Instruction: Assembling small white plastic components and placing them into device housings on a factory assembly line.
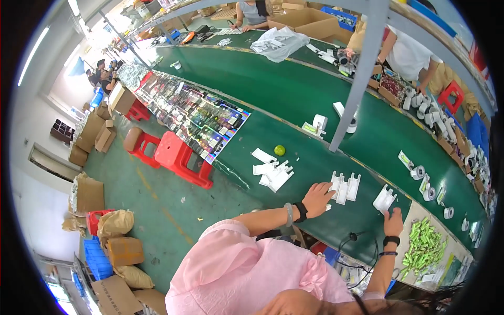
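Note:
My left hand (316, 200) reaches over the green bench with its fingers stretched out. Its fingertips are at the left edge of a row of white plastic parts (342, 190). To the right, my right hand (392, 222) has its thumb and fingers apart at the lower edge of a smaller group of white parts (384, 199). Whether it grips one of them is hard to see. A loose pile of similar white parts (273, 170) lies left of my left hand, beside a round green object (280, 150). Many small lime-green pieces (424, 242) are heaped on a board right of my right hand.
A grey post (361, 79) rises at the bench's far edge. Beyond runs a green conveyor belt (231, 68) carrying white devices (429, 193). A sheet of packed goods (194, 115) covers the bench at left, near red stools (181, 157). Co-workers sit across the belt.

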`<state>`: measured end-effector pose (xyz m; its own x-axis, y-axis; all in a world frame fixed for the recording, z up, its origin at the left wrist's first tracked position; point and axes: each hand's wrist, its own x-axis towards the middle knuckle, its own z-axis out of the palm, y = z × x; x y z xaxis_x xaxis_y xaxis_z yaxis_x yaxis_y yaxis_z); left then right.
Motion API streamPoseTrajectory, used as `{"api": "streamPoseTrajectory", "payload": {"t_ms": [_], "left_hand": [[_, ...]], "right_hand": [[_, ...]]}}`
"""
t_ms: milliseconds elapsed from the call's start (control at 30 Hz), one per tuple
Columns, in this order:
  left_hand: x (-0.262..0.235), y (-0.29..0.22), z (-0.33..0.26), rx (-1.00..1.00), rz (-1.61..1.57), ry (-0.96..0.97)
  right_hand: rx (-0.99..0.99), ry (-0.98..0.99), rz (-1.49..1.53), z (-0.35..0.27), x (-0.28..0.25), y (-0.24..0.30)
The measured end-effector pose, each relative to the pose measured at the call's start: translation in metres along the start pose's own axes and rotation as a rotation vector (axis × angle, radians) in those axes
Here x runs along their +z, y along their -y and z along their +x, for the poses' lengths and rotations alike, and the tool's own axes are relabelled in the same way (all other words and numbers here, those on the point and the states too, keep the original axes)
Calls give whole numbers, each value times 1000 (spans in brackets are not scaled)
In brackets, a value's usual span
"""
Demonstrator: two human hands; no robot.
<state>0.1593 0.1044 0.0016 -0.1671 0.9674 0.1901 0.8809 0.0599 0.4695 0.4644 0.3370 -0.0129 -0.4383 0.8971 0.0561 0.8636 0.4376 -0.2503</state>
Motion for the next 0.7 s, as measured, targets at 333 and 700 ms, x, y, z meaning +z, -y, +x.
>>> {"api": "streamPoseTrajectory", "payload": {"t_ms": [333,700], "left_hand": [[-72,90,-102,68,-238,-126],[-268,330,-386,-389,-185,-186]], "right_hand": [[195,159,417,-141,-58,100],[-178,397,535,-176,7,474]]}}
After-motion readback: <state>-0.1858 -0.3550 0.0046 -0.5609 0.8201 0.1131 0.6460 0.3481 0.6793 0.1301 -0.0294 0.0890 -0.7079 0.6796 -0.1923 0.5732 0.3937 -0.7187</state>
